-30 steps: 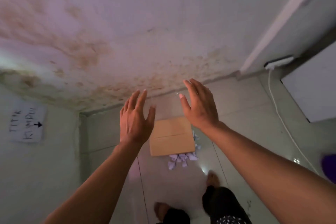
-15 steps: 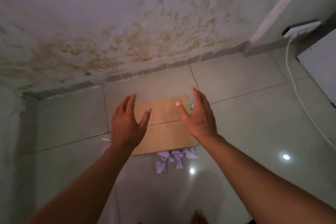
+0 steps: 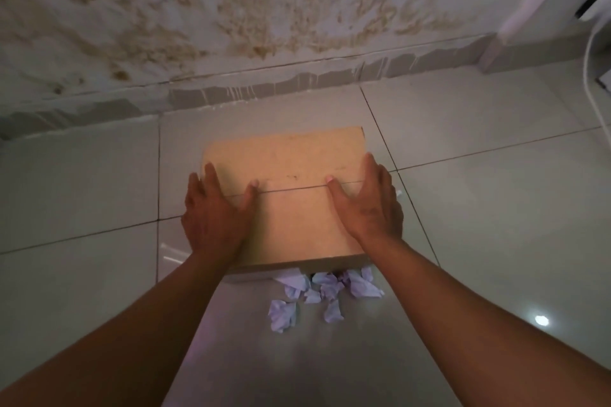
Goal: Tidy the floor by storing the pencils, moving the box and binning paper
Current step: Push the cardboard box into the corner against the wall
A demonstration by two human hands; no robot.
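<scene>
A closed brown cardboard box (image 3: 291, 175) stands on the tiled floor near the wall. My left hand (image 3: 213, 218) lies on its left edge, thumb on the lid and fingers reaching down the left side. My right hand (image 3: 367, 208) lies the same way on the right edge. Both hands have straight fingers against the box. Several crumpled pale purple paper balls (image 3: 327, 287) lie on the floor against the box's near side. No pencils are in view.
A stained wall with a grey skirting (image 3: 297, 82) runs just behind the box. A white cable (image 3: 591, 76) hangs down at the far right from a socket (image 3: 591, 8). Bare tiles spread left and right of the box.
My view has dropped closer to the floor. Both hands came down from the air and now rest on the two sides of the box.
</scene>
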